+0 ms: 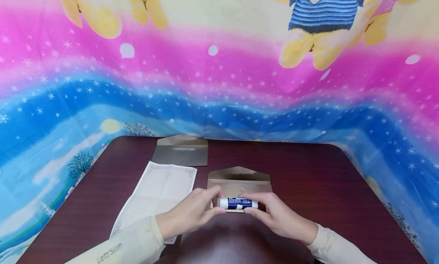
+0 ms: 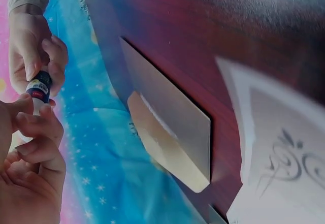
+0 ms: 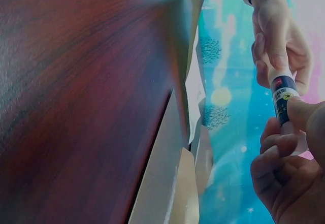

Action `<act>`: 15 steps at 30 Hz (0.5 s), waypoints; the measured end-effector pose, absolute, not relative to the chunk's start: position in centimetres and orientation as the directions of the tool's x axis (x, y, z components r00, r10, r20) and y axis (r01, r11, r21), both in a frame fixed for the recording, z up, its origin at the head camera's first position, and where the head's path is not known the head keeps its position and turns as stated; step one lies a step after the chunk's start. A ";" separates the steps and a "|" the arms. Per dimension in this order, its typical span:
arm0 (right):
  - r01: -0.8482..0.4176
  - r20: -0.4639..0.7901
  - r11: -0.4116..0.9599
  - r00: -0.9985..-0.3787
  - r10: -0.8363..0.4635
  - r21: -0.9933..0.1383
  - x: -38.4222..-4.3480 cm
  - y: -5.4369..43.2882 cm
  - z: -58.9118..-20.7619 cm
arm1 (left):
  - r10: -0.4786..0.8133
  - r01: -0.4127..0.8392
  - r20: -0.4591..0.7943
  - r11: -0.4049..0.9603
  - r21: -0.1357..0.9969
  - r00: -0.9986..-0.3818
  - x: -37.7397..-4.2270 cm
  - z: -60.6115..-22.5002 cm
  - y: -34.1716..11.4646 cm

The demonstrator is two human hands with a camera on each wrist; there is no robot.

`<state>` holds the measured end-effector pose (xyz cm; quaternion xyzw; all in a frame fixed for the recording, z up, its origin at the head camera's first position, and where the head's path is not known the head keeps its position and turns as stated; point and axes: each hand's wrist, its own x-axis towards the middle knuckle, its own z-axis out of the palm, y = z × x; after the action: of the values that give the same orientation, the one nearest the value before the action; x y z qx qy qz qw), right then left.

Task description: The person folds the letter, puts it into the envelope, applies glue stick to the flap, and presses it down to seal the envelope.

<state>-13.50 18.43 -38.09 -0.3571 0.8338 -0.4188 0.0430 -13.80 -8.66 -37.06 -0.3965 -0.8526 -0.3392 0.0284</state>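
A glue stick (image 1: pixel 237 203) with a dark blue label and whitish ends lies sideways between both hands, above the table. My left hand (image 1: pixel 192 210) pinches its left end between thumb and fingers. At the right end, my right hand (image 1: pixel 279 216) holds it the same way. Both wrist views show the two hands gripping opposite ends of the glue stick (image 3: pixel 283 94). Just behind the hands is an envelope (image 1: pixel 219 184) with its flap raised, its lower part partly hidden by the hands and the stick.
A second envelope (image 1: pixel 181 156), flap also up, lies at the back of the dark red table (image 1: pixel 302 172). Left of the hands is a creased sheet of paper (image 1: pixel 157 191) with an ornamental border, partly under the left forearm. A patterned cloth (image 1: pixel 240 77) hangs behind the table.
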 end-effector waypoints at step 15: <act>-0.651 0.258 0.517 -0.726 -0.637 -0.555 -13.5 17.2 -38.3 | 0.580 0.599 0.235 0.583 0.549 -0.780 -14.0 -36.6 -8.4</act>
<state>-13.48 17.20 -38.27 -0.3700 0.8709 -0.3233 -0.0109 -13.95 -8.38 -36.58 -0.3314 -0.8895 -0.3141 0.0152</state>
